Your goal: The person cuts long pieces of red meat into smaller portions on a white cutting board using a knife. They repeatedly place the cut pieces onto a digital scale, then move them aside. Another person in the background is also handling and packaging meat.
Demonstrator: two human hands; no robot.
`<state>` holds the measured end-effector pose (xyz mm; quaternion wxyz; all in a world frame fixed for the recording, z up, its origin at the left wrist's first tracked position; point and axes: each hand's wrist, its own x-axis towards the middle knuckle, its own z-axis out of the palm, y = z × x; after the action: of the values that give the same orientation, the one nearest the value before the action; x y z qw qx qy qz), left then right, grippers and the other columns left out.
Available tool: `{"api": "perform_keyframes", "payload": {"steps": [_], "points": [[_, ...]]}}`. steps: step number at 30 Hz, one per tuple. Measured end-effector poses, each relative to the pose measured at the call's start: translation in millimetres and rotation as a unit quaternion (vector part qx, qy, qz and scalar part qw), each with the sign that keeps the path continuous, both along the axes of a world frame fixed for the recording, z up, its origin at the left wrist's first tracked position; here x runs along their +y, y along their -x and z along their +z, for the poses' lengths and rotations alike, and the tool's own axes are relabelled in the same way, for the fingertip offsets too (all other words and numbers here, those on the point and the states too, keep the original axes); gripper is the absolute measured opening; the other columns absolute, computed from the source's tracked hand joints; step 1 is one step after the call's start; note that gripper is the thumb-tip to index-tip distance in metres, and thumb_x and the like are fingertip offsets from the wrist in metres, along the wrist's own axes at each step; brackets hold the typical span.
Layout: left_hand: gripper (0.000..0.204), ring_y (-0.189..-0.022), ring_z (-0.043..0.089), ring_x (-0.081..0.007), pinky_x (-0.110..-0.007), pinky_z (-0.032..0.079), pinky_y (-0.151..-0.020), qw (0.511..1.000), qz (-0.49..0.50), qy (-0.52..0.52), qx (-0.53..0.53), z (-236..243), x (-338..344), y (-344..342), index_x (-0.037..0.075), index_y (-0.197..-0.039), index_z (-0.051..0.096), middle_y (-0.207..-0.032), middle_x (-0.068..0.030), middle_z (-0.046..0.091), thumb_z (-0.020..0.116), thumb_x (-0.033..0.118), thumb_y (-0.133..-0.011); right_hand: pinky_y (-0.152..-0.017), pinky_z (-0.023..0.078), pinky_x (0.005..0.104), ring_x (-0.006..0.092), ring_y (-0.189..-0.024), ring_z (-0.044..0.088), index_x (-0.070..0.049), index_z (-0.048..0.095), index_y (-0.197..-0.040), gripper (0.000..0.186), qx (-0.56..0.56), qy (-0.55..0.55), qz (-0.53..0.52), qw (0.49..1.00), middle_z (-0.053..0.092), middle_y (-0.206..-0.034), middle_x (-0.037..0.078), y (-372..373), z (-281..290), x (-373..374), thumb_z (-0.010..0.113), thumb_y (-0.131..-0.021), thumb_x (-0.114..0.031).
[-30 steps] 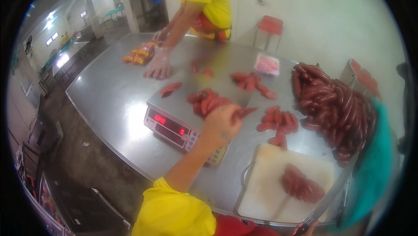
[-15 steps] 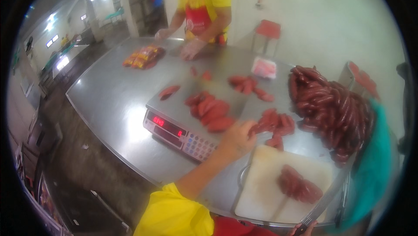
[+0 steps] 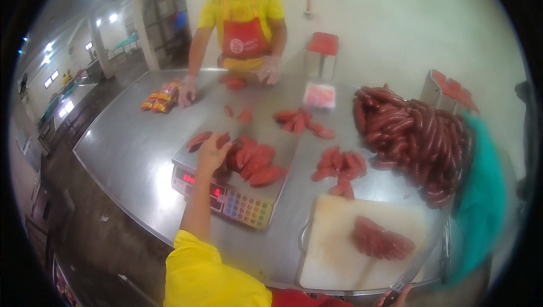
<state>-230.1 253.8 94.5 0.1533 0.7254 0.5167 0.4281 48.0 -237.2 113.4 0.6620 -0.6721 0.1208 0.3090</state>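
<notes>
My left hand (image 3: 212,154) is over the left part of the digital scale (image 3: 249,209), its fingers closed on a cut sausage piece (image 3: 224,139). Beside it on the scale's metal plate lie a heap of reddish sausage pieces (image 3: 257,160) and a piece at the left edge (image 3: 198,140). Low at the right, my right hand (image 3: 400,298) grips a knife (image 3: 408,277) by its dark handle, blade slanting up past the board's right edge. On the white cutting board (image 3: 328,239) rests a row of sliced sausage (image 3: 383,239).
A large pile of dark red sausages (image 3: 416,140) covers the table's right side, next to green cloth (image 3: 481,194). More cut pieces (image 3: 339,165) lie between scale and board. Across the steel table (image 3: 124,137), a gloved co-worker (image 3: 243,29) stands near yellow-red packs (image 3: 163,97) and a white tray (image 3: 319,95).
My left hand has gone from the cut pieces near the board to the left side of the scale. The co-worker's gloved hands have moved further apart. My right hand still holds the knife.
</notes>
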Motion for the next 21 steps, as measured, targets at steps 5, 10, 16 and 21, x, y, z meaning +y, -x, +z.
{"api": "perform_keyframes", "payload": {"steps": [5, 10, 16, 21], "points": [[0.034, -0.095, 0.061, -0.0366, -0.043, 0.048, -0.083, 0.997, -0.027, 0.028, 0.069, -1.2, 15.9, -4.3, 0.004, -0.107, 0.063, -0.101, -0.0203, 0.065, 0.067, 0.021, -0.077, -0.031, 0.021, 0.0258, 0.0124, -0.033, 0.030, -0.017, 0.051, -0.075, 0.056, -0.005, 0.012, 0.012, 1.000, 0.038, -0.045, -0.001, 3.7, 4.0, 5.7, 0.037, -0.089, -0.069], [0.029, -0.087, 0.063, -0.0376, -0.044, 0.050, -0.077, 0.982, 0.070, -0.009, 0.175, -8.5, 52.0, 8.6, 0.006, -0.098, 0.066, -0.089, -0.0200, 0.066, 0.064, 0.027, -0.079, -0.031, 0.022, 0.0257, 0.0126, -0.032, 0.031, -0.017, 0.050, -0.070, 0.057, -0.014, 0.021, 0.016, 1.000, 0.039, -0.045, -0.001, 7.1, 5.7, 11.7, 0.037, -0.089, -0.069], [0.022, -0.085, 0.063, -0.0377, -0.043, 0.049, -0.079, 0.997, 0.032, 0.028, 0.067, -2.7, 36.2, -0.3, 0.006, -0.086, 0.069, -0.088, -0.0190, 0.066, 0.065, 0.026, -0.076, -0.030, 0.023, 0.0256, 0.0122, -0.032, 0.031, -0.015, 0.053, -0.071, 0.058, 0.002, 0.036, -0.034, 0.999, 0.039, -0.045, -0.001, 11.7, 9.3, 16.4, 0.037, -0.089, -0.069], [0.026, -0.076, 0.065, -0.0277, -0.036, 0.049, -0.070, 0.977, -0.079, 0.042, 0.191, 2.9, 15.8, -13.1, 0.002, -0.077, 0.066, -0.069, -0.0158, 0.065, 0.072, 0.027, -0.074, -0.031, 0.023, 0.0253, 0.0117, -0.032, 0.031, -0.015, 0.054, -0.074, 0.057, -0.013, 0.013, -0.010, 1.000, 0.040, -0.045, -0.001, 13.8, 8.5, 15.9, 0.038, -0.089, -0.067]]}}
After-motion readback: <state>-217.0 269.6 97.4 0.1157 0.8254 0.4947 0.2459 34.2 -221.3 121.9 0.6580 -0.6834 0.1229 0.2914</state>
